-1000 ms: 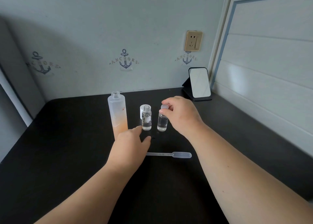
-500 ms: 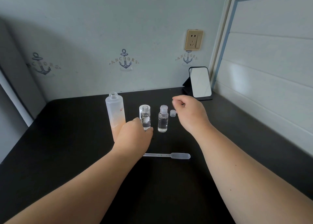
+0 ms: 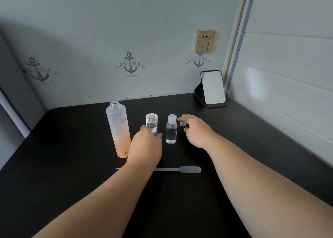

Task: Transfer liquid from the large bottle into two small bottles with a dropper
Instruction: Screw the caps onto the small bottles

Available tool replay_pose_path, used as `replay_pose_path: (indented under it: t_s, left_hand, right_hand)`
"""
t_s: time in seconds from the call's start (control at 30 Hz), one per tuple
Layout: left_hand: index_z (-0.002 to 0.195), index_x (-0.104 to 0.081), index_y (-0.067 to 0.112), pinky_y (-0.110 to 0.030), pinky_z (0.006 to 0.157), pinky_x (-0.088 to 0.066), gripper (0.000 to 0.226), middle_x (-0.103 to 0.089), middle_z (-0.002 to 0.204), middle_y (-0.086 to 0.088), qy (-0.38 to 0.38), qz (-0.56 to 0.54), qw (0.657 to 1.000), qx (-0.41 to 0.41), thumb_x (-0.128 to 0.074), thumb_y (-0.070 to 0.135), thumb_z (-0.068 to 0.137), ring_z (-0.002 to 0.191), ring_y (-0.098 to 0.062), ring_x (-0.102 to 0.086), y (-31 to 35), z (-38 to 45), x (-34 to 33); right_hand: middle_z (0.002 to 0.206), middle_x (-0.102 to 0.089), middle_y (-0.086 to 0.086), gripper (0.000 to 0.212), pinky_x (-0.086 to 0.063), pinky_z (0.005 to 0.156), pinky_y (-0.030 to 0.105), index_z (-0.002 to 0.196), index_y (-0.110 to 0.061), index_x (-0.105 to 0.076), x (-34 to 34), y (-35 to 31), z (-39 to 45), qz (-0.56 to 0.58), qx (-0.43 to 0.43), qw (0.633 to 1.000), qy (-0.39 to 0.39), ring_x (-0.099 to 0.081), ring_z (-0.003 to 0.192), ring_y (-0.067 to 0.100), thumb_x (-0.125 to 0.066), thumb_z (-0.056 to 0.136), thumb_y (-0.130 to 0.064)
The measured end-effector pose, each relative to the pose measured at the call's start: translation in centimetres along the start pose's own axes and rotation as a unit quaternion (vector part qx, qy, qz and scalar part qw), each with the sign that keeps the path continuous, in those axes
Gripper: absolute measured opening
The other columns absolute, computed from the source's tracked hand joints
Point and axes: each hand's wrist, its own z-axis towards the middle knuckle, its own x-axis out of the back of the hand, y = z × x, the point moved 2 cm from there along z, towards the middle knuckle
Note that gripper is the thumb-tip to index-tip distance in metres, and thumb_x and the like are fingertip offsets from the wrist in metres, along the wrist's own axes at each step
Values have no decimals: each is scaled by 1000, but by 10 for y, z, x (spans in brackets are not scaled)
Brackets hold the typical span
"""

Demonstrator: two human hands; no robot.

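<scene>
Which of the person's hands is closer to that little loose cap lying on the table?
The right. The right hand hovers by the small cap, fingers spread around it. The left hand is farther off, at the left small bottle, with the right small bottle between.

Matt black worktop (image 3: 72, 147); frosted plastic large bottle (image 3: 118, 128) left of the hands; clear glossy small bottles (image 3: 171, 132); translucent plastic dropper (image 3: 180, 169) beneath them.

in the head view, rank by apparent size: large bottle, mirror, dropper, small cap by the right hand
1. large bottle, the tallest and bulkiest.
2. mirror; it stands farther back, so its true size next to the bottle is unsure.
3. dropper, long but very thin, partly hidden by the left forearm.
4. small cap, clearly the smallest.
</scene>
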Motion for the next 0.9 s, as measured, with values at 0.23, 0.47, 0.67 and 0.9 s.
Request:
replay_pose_path:
  t_s: [0.23, 0.47, 0.67, 0.9]
  left_hand:
    - [115, -55, 2, -35, 72, -47, 33, -60, 94, -8, -7, 25, 1000, -5, -53, 33, 101, 83, -23, -57, 1, 7, 1]
    - [120, -54, 13, -22, 60, -40, 36, -61, 91, 4, -7, 45, 999, -28, -54, 44, 100, 75, -10, -56, -2, -6, 15]
    - [119, -58, 25, -16, 58, -42, 35, -60, 86, 17, 5, -7, 995, -103, -61, 49, 94, 75, -2, -56, -10, -32, 36]
    - [115, -63, 33, -13, 60, -44, 33, -61, 84, 21, 19, -31, 986, -161, -68, 51, 89, 75, -1, -60, -24, -51, 50]
  right_hand:
    - [130, -52, -4, 30, -45, 90, 28, 123, -21, -69, -3, 6, -10, -10, -5, 998, 69, -57, 114, 20, -51, 103, -9]
    - [119, -57, -2, 23, -42, 72, 24, 119, -26, -68, 11, 12, -31, 105, -55, 985, 127, -58, 101, 17, -54, 102, -21]
    - [100, -69, -7, 23, -57, 87, 34, 118, -24, -68, 13, 1, -62, 305, -80, 936, 155, -67, 94, 13, -64, 96, -23]
    - [92, -73, -9, 14, -54, 74, 24, 93, -36, -71, 8, -38, -79, 382, 14, 910, 161, -69, 80, 3, -69, 92, -22]
